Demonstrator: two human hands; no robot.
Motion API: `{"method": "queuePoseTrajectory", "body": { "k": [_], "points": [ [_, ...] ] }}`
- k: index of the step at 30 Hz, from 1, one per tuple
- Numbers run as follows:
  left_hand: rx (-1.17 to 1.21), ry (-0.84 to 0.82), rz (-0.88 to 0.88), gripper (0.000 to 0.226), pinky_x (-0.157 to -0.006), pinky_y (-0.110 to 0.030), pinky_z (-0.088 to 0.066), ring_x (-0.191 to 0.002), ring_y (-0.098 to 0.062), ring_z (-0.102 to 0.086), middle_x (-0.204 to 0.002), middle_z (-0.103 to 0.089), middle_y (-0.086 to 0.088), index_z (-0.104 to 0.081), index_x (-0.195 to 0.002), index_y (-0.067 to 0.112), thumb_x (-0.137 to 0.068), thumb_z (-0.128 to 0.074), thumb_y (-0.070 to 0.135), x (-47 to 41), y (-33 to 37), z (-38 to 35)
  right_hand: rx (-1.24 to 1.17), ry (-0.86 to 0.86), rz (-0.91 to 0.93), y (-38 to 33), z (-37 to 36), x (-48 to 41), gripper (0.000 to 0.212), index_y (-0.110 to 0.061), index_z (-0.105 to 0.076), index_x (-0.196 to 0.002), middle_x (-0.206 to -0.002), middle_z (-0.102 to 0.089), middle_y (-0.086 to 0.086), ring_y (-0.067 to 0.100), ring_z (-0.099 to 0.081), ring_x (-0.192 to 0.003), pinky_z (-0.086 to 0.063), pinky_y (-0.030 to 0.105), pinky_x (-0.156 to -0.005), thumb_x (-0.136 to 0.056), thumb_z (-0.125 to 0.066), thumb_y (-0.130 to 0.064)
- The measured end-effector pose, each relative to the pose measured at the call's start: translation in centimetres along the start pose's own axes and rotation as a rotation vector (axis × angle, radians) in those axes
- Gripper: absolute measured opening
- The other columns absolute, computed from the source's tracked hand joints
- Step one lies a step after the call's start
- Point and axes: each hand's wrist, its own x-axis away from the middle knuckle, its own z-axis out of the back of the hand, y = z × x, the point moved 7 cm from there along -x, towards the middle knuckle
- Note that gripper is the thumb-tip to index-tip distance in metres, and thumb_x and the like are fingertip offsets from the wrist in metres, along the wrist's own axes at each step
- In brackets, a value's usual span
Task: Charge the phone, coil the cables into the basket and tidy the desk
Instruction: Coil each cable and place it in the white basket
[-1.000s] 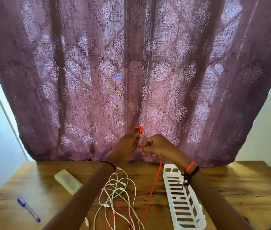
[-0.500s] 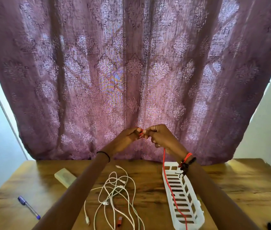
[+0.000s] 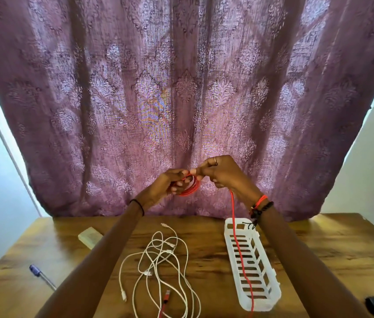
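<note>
Two hands coil a thin red cable (image 3: 238, 244) in the air above a wooden desk (image 3: 323, 253).

Several red loops hang gathered in the left hand (image 3: 170, 187), whose fingers are curled around them, while the right hand (image 3: 225, 175) pinches the same cable just beside the loops; from there the free length drops straight down and trails along the inside of the white slotted plastic basket (image 3: 271, 285) lying on the desk below the right wrist. Left of the basket, between the forearms, a tangle of white cables (image 3: 165, 260) sprawls on the wood, with a red plug end (image 3: 166, 294) lying in it. Further left sit a pale rectangular block (image 3: 89, 235) and a blue-capped pen (image 3: 41, 276). Behind the desk hangs a patterned purple curtain (image 3: 181, 88).
</note>
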Motion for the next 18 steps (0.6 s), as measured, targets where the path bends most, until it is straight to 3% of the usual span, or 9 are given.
{"method": "queuePoseTrajectory", "body": {
  "k": [4, 8, 11, 13, 18],
  "points": [
    [0.342, -0.011, 0.026, 0.014, -0.035, -0.014, -0.017, -0.035, 0.000, -0.025, -0.046, -0.035, 0.009, -0.048, -0.064, 0.009, -0.075, -0.050, 0.018, 0.7, 0.4, -0.4, -0.157, -0.027, -0.003, -0.9, -0.4, -0.1, 0.018, -0.011, -0.057, -0.071, -0.053, -0.064, 0.001, 0.004, -0.026, -0.032, -0.019, 0.009, -0.036, -0.077, -0.074, -0.011],
    [0.688, -0.182, -0.044, 0.014, -0.038, -0.016, -0.025, -0.043, -0.004, -0.020, -0.052, -0.041, 0.007, -0.056, -0.066, 0.012, -0.073, -0.067, 0.017, 1.4, 1.5, -1.7, -0.276, -0.031, 0.002, -1.7, -0.8, -0.4, 0.018, -0.014, -0.057, -0.070, -0.048, -0.054, -0.003, 0.003, -0.027, -0.032, -0.017, 0.009, -0.033, -0.080, -0.071, -0.012],
    [0.918, -0.247, -0.134, 0.009, -0.043, -0.019, -0.034, -0.046, -0.007, -0.026, -0.057, -0.046, 0.002, -0.056, -0.075, 0.008, -0.084, -0.057, 0.012, 1.5, 2.4, -1.7, -0.471, -0.015, -0.019, -1.8, -1.4, -0.6, 0.016, -0.015, -0.059, -0.071, -0.048, -0.050, -0.005, 0.001, -0.027, -0.032, -0.017, 0.008, -0.029, -0.085, -0.065, -0.009],
    [1.003, -0.263, -0.192, 0.018, -0.048, -0.020, -0.034, -0.046, -0.010, -0.038, -0.061, -0.048, 0.000, -0.058, -0.083, 0.005, -0.091, -0.043, 0.012, 1.4, 3.0, -1.7, -0.597, -0.009, -0.014, -1.7, -1.9, -0.5, 0.018, -0.015, -0.062, -0.072, -0.050, -0.049, -0.006, 0.000, -0.027, -0.032, -0.017, 0.008, -0.028, -0.089, -0.059, -0.007],
    [1.050, -0.122, -0.333, 0.026, -0.048, -0.018, -0.037, -0.048, -0.008, -0.041, -0.061, -0.045, 0.004, -0.060, -0.090, 0.006, -0.095, -0.037, 0.016, 1.3, 4.5, -0.3, -0.697, 0.070, 0.002, -1.0, -2.7, -0.3, 0.016, -0.017, -0.066, -0.077, -0.055, -0.048, -0.005, -0.001, -0.026, -0.033, -0.015, 0.010, -0.028, -0.089, -0.059, -0.011]
  ]
}}
